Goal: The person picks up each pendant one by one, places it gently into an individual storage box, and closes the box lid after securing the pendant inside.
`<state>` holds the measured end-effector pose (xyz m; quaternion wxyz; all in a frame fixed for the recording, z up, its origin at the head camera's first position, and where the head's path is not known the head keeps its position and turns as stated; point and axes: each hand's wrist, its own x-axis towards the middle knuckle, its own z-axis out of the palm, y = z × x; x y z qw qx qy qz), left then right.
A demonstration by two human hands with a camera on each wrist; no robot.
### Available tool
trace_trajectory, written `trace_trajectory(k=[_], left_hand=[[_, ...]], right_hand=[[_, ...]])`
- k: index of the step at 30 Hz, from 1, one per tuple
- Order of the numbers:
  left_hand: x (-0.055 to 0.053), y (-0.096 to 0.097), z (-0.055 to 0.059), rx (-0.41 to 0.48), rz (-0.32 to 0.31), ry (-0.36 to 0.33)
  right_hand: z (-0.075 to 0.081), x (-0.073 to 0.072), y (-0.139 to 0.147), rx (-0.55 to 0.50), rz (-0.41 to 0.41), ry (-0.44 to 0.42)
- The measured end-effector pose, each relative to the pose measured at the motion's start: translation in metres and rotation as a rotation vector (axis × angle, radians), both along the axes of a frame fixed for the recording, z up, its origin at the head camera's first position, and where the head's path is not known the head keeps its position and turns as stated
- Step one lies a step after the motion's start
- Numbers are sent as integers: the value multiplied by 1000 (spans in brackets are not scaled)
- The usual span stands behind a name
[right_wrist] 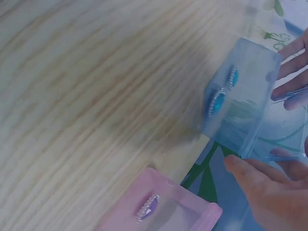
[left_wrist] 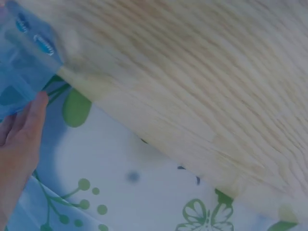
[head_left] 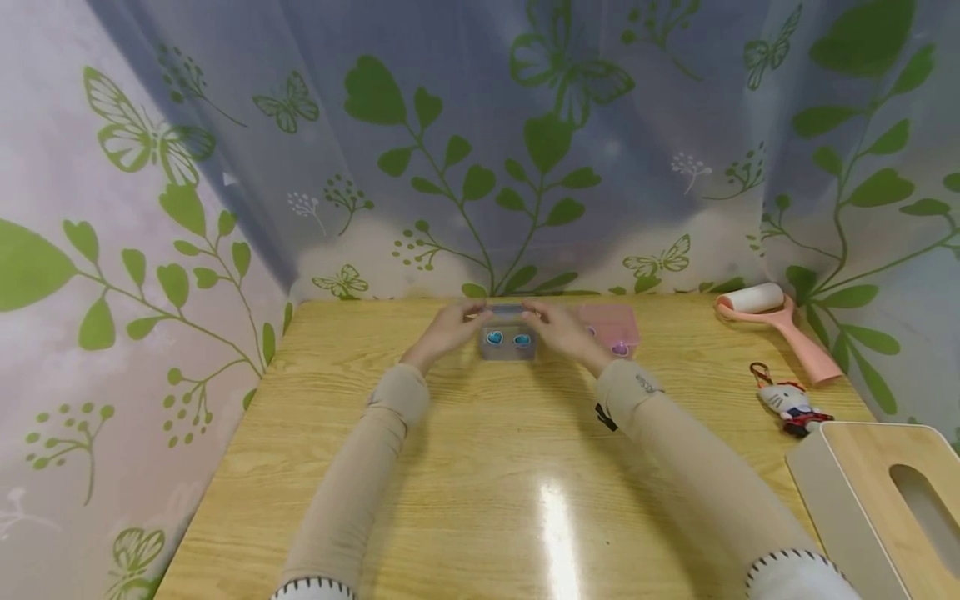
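At the table's far edge stands a clear blue plastic box [head_left: 507,347] with two blue gem stickers on its front and its lid [right_wrist: 288,125] raised behind. My left hand [head_left: 448,329] holds the lid's left side, and my right hand [head_left: 564,332] holds its right side, fingers and thumb at its edges. In the left wrist view, the left hand [left_wrist: 21,149] appears below the blue box [left_wrist: 24,62]. A pink clear box [head_left: 611,325] with purple gems lies just right of the right hand, partly hidden by it; in the right wrist view it shows at the bottom.
A lint roller [head_left: 780,321] with a pink handle lies at the far right. Nearer are a white cat doll keychain [head_left: 793,407] and a tissue box [head_left: 847,500] with a wooden top. A small black item [head_left: 605,417] lies by the right sleeve. Patterned curtain [head_left: 480,167] surrounds the table.
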<state>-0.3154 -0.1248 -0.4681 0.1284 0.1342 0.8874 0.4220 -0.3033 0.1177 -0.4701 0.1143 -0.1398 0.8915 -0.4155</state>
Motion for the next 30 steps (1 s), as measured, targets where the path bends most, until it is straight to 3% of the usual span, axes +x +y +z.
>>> trace_trajectory(k=[10,15,24,30], left_hand=[[6,-4,-11,-45,-71,24],[10,-5,-15,-17,-51,28],[11,-3,-26,35,-4,58],[12,-1,-30,5,12,74]], right_hand=[[-13,9,2,60,40,2],[-18,12,-1,76,45,43],[-29,13,-5,164,11,193],[-33,15,-10,242,-6,281]])
